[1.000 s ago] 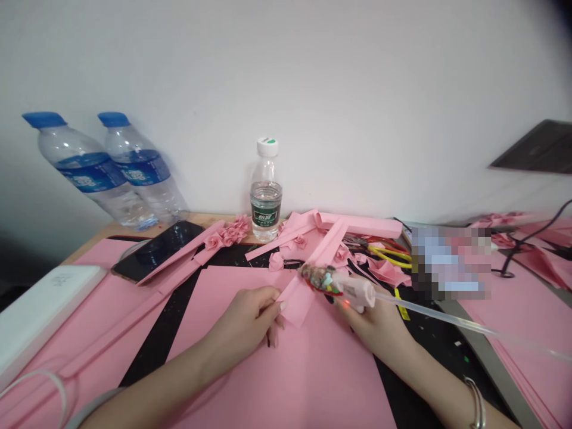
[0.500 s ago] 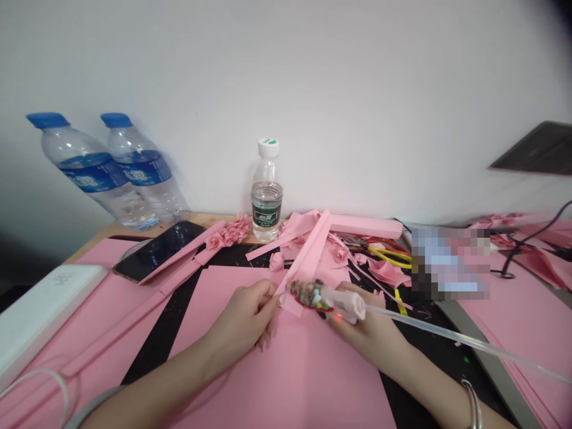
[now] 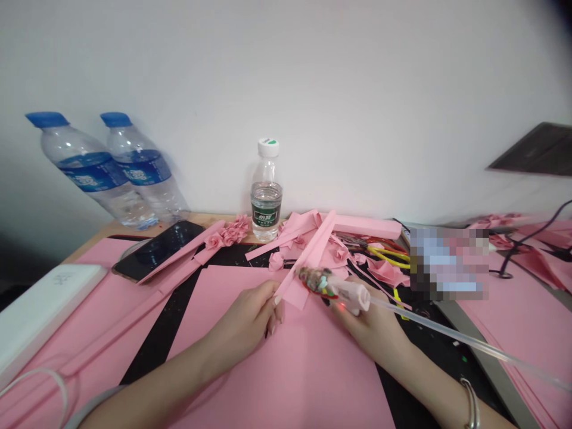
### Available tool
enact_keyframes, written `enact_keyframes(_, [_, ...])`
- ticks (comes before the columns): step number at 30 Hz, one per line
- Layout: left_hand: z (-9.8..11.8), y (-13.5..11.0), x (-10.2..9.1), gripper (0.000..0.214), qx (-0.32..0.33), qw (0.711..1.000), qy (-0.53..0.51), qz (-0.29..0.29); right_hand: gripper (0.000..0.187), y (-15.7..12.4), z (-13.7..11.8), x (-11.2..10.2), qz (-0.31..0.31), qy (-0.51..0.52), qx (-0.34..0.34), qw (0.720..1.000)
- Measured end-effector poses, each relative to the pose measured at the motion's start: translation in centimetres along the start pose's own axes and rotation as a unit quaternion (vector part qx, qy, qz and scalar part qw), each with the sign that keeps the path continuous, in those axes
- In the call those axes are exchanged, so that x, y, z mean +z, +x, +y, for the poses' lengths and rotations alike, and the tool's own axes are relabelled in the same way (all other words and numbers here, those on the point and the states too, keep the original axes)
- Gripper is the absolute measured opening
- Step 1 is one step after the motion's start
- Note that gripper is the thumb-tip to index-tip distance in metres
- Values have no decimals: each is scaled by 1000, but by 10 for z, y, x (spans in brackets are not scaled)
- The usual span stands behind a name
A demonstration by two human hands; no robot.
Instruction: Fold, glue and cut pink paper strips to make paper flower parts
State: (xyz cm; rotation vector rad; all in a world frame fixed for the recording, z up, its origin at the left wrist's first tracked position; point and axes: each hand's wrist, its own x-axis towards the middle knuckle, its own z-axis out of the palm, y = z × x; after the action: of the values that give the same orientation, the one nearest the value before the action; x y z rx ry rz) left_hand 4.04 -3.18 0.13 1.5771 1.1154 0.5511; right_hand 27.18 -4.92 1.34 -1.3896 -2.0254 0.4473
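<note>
My left hand [image 3: 257, 307] is closed, pinching the near end of a folded pink paper strip [image 3: 313, 245] between thumb and fingers. The strip slants up and away to the right, with a loose flap near my fingers. In my right hand [image 3: 382, 328] is a hot glue gun [image 3: 351, 293], its front coated in colourful residue and a red light glowing on it. A long clear glue stick [image 3: 451, 330] sticks out of its back. The gun's nozzle is close to the strip; I cannot tell if it touches. Below both hands lies a pink paper sheet [image 3: 277, 369].
A small water bottle [image 3: 267, 202] stands by the wall, near paper roses [image 3: 227, 233]. Two large bottles [image 3: 96, 170] lean at the left, behind a phone [image 3: 158, 250] and a white box-like device [image 3: 49, 316]. Yellow-handled scissors [image 3: 391, 256] lie among paper scraps at right.
The glue gun has shifted slightly right. The paper strip has turned a little in my left hand, its far end moving right and more of its flap showing.
</note>
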Motion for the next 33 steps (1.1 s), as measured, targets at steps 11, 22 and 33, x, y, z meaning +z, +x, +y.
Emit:
enact_keyframes(11, [-7,2,3,18,-24,998,-59,9,16,0,-2,1,-31,31,2,999])
enact_keyframes(22, [-5,2,1,20,-11,998,-62,-11,18,0,-6,0,-55,55,11,997])
enact_keyframes(33, [-7,3,3,20,-14,997,-72,-4,22,2,-9,-2,-72,48,-15,996])
